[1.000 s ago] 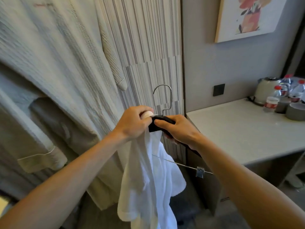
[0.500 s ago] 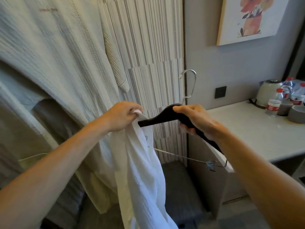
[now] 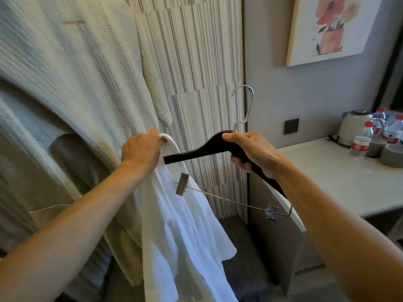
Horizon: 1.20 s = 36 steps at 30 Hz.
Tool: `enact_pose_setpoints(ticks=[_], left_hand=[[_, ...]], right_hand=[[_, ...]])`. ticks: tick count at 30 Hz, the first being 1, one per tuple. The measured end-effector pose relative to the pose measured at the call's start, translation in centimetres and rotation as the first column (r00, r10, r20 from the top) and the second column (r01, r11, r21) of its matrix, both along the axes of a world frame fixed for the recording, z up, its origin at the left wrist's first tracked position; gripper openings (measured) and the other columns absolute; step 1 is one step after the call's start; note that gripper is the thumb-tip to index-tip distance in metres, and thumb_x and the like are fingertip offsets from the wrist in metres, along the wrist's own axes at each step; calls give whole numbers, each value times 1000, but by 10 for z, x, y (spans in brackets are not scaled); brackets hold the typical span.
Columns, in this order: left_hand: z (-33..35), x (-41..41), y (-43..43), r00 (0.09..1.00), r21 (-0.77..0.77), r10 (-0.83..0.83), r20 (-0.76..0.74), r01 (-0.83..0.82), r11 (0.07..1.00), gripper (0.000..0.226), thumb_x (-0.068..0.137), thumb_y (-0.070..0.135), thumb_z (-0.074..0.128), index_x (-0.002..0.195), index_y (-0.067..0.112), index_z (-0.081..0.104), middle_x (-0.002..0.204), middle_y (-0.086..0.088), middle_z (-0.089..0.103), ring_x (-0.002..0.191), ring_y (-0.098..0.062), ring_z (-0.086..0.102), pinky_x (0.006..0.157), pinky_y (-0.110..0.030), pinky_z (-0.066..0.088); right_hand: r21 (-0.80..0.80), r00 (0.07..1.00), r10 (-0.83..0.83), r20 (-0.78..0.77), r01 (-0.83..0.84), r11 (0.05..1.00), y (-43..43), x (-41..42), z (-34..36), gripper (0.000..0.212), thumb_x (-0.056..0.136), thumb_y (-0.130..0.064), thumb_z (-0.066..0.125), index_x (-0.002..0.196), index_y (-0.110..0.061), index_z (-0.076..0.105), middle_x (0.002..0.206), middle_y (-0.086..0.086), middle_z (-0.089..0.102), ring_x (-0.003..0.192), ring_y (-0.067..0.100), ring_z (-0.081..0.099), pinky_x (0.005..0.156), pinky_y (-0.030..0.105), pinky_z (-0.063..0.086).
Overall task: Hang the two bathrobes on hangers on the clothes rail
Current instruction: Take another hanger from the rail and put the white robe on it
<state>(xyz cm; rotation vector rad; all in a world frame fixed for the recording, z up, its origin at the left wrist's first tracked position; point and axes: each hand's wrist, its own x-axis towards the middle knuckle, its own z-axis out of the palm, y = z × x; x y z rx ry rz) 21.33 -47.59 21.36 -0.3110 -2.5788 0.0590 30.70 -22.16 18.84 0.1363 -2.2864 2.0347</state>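
A white bathrobe (image 3: 183,232) hangs down from my left hand (image 3: 141,151), which grips its upper edge. My right hand (image 3: 250,149) holds a black wooden hanger (image 3: 196,152) by its right shoulder, tilted, its metal hook (image 3: 246,101) pointing up. The hanger's left tip sits just right of my left hand, close to the robe's gathered top. A wire bar with two metal clips (image 3: 182,184) runs under the hanger. A second, cream waffle bathrobe (image 3: 72,88) hangs at the left, filling that side. The rail itself is out of view.
A striped panel (image 3: 196,62) stands behind the hanger. To the right, a pale counter (image 3: 340,184) carries a kettle (image 3: 353,127), water bottles (image 3: 390,129) and grey cups (image 3: 392,154). A framed picture (image 3: 331,27) hangs on the grey wall above a dark wall socket (image 3: 291,126).
My hands have drawn apart: the hanger moved right and tilted, its left arm slid out from the robe's top, and one clip now shows beside the robe.
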Motion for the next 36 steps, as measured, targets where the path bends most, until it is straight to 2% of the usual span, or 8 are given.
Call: enact_pose_setpoints(ticks=[2, 6, 9, 11, 17, 24, 32, 36], left_hand=[[1, -9, -9, 981, 74, 114, 158, -127, 989, 43, 101, 37, 37, 103, 2, 62, 106, -27, 65, 96, -45, 60, 69, -42, 40], [2, -17, -14, 901, 120, -43, 432, -10, 993, 20, 98, 22, 47, 92, 6, 58, 96, -17, 64, 89, -36, 58, 69, -35, 39], [-4, -6, -13, 964, -112, 4, 266, 27, 993, 9, 93, 5, 47, 97, 6, 54, 102, -18, 53, 98, -41, 54, 70, -40, 40], [-8, -2, -11, 982, -95, 21, 189, -3, 996, 10, 90, 0, 44, 92, 7, 51, 93, -16, 45, 94, -42, 54, 67, -41, 38], [-19, -9, 5, 930, 429, -122, 348, -41, 903, 29, 82, 0, 48, 56, 8, 39, 57, -8, 38, 60, -27, 42, 46, -30, 22], [-15, 0, -3, 988, -68, -7, 153, 18, 997, 10, 87, 4, 51, 79, 8, 56, 81, -12, 58, 84, -39, 62, 62, -39, 44], [-8, 25, 37, 891, 505, -330, 313, 138, 852, 9, 72, 12, 70, 66, 9, 76, 66, 0, 70, 66, -14, 62, 53, -23, 40], [-1, 44, 52, 808, 869, -552, 206, 109, 484, 19, 73, 10, 65, 77, -8, 69, 68, -9, 58, 68, -18, 54, 63, -32, 43]], right_hand=[[-7, 1000, -1, 2, 1, 1000, 4, 2, 1, 42, 89, -50, 57, 108, -15, 73, 58, 6, 56, 45, 16, 40, 43, 26, 31], [40, 999, 26, 32, -27, 999, 16, 7, 1, 37, 90, -50, 56, 104, -19, 72, 58, 5, 57, 45, 14, 41, 43, 25, 34], [36, 999, 41, 32, -42, 998, 19, 8, 3, 35, 91, -48, 56, 102, -20, 73, 58, 5, 56, 44, 14, 41, 42, 24, 34], [35, 999, 41, 30, -42, 998, 19, 9, 5, 35, 91, -48, 56, 102, -19, 73, 58, 6, 56, 44, 14, 41, 41, 24, 34], [58, 998, 43, 44, -45, 997, 7, 6, -2, 42, 88, -49, 60, 106, -14, 72, 60, 8, 56, 46, 16, 42, 44, 27, 33], [22, 997, 63, 41, -64, 998, 20, 12, 0, 38, 93, -46, 55, 107, -15, 71, 59, 7, 54, 43, 14, 40, 40, 24, 33], [111, 999, 46, -11, -45, 993, -21, 1, -12, 36, 88, -49, 60, 95, -16, 73, 62, 11, 60, 43, 17, 45, 43, 26, 35], [87, 998, 43, -39, -40, 995, -48, 1, -20, 42, 92, -43, 58, 92, -3, 67, 62, 13, 55, 44, 17, 43, 40, 23, 32]])
